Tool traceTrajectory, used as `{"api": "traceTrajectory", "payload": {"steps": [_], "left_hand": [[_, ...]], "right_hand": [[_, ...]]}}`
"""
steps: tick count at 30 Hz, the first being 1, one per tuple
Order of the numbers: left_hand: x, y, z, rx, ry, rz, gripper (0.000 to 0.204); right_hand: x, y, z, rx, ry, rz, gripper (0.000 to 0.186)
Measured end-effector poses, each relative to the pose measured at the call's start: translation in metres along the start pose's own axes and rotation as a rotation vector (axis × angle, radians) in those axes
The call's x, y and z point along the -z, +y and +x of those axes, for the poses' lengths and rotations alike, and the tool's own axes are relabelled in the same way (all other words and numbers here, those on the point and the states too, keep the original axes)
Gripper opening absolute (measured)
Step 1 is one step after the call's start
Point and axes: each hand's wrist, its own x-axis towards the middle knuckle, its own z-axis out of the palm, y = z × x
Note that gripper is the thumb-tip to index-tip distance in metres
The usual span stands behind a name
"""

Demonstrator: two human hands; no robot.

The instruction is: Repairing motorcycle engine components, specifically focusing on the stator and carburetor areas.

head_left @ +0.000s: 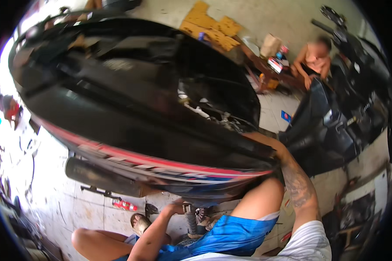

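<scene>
A black scooter with a red, white and blue stripe along its side fills the middle of the view, close to my knees. My right arm reaches round the end of its body panel. My right hand goes in beside the exposed metal parts, its fingers hidden behind the panel. Under the body, my left hand is at a shock absorber low on the scooter. Its fingers are too small and covered to make out.
A silencer sticks out low at the left, above a red bottle on the tiles. Another dark scooter stands at the right, with a person crouching beside it. Cardboard lies at the back.
</scene>
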Motion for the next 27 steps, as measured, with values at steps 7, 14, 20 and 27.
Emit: {"api": "traceTrajectory", "payload": {"steps": [7, 14, 20, 27], "left_hand": [[0.13, 0.079, -0.102, 0.419, -0.193, -0.181, 0.046], [0.125, -0.088, -0.246, 0.452, 0.568, -0.708, 0.035], [0.191, 0.007, -0.116, 0.319, 1.031, 0.147, 0.03], [0.231, 0.089, -0.048, 0.436, 0.992, 0.386, 0.026]], "right_hand": [[0.045, -0.032, 0.036, -0.303, 0.179, -0.162, 0.036], [0.116, -0.012, 0.058, -0.245, 0.394, -0.227, 0.033], [0.085, 0.035, 0.071, -0.031, 0.357, -0.06, 0.03], [0.066, 0.076, 0.072, -0.201, 0.207, -0.062, 0.022]]}}
